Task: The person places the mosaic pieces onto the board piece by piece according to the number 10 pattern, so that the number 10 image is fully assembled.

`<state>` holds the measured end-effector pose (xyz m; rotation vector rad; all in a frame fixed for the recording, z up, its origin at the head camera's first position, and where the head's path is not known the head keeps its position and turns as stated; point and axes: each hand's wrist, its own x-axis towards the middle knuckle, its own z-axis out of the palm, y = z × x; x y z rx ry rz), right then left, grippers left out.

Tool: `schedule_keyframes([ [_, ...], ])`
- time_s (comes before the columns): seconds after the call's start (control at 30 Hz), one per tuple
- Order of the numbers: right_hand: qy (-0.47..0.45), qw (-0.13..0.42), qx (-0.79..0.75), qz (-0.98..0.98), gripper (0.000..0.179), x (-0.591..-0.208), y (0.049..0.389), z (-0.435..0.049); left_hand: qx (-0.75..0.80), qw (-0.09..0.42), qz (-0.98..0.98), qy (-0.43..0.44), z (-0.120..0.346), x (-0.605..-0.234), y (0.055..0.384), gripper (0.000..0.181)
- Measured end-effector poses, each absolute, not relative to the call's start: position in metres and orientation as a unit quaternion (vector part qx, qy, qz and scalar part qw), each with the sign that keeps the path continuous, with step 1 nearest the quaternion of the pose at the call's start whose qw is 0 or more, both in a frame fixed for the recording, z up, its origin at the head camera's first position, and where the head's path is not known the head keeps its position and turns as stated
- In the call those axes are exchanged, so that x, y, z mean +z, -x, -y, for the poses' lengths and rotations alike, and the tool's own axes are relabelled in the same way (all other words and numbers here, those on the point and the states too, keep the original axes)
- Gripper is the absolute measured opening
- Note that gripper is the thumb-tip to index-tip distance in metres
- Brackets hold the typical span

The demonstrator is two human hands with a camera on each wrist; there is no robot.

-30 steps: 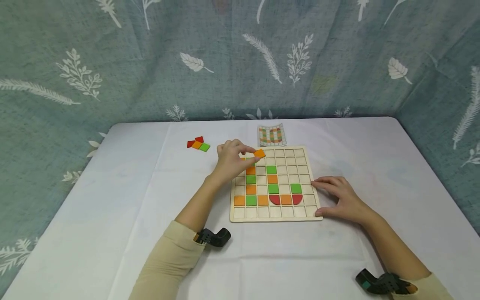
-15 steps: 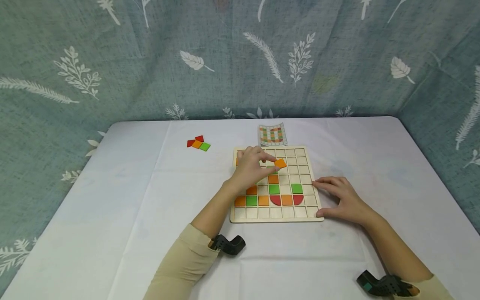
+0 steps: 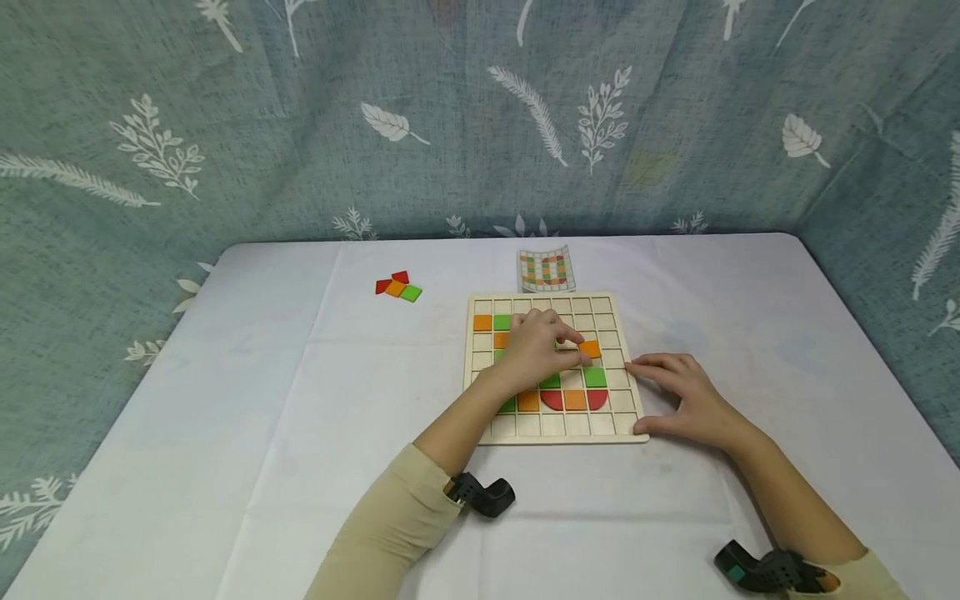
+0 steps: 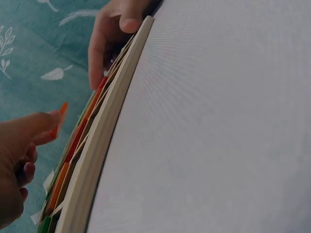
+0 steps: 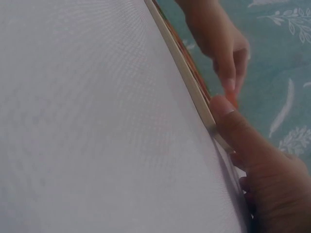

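Note:
My left hand (image 3: 534, 354) reaches over the wooden grid board (image 3: 625, 427) and pinches an orange square tile (image 3: 590, 349) between thumb and index finger. In the left wrist view that tile (image 4: 61, 119) is seen edge-on, above the board. Just nearer than it, a green square tile (image 3: 595, 377) lies in the grid. My right hand (image 3: 682, 398) touches the board's right side, thumb at the near corner and index fingertip farther up the edge. Orange, green and rounded red tiles (image 3: 552, 400) fill several cells; my left hand and forearm hide some of them.
A printed pattern card (image 3: 546, 269) lies just behind the board. Back left on the white cloth (image 3: 360, 400) is a small group of loose tiles: a green one (image 3: 411, 293), an orange one (image 3: 394, 288) and two red ones (image 3: 401, 277). A leaf-patterned curtain (image 3: 450, 125) hangs behind the table.
Holding the orange tile, my left hand has moved right and nearer across the board, from its upper left to its right part. My right hand has stayed at the board's edge.

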<state>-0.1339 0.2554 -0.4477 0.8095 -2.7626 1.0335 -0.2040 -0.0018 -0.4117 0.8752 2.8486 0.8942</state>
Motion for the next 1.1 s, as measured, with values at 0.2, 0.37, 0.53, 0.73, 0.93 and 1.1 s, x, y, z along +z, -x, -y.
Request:
schedule_keyframes([
  [0.2, -0.262, 0.037, 0.337, 0.904, 0.077, -0.446, 0.133, -0.255, 0.259, 0.034, -0.924, -0.280, -0.004, -0.417, 0.204, 0.029],
  [0.37, -0.261, 0.037, 0.333, 0.905, 0.077, -0.446, 0.134, -0.254, 0.239, 0.026, -0.932, -0.272, -0.007, -0.420, 0.202, 0.029],
  [0.53, -0.261, 0.041, 0.334, 0.905, 0.077, -0.446, 0.133, -0.254, 0.239, 0.009, -0.934, -0.266, -0.009, -0.423, 0.199, 0.029],
  [0.73, -0.260, 0.039, 0.337, 0.904, 0.076, -0.448, 0.132, -0.254, 0.271, 0.007, -0.929, -0.250, -0.003, -0.426, 0.198, 0.028],
  [0.93, -0.258, 0.041, 0.337, 0.905, 0.077, -0.448, 0.132, -0.254, 0.300, 0.014, -0.929, -0.216, 0.014, -0.426, 0.202, 0.031],
  [1.1, -0.259, 0.044, 0.336, 0.904, 0.077, -0.448, 0.132, -0.254, 0.322, 0.012, -0.927, -0.193, 0.032, -0.424, 0.206, 0.033],
])
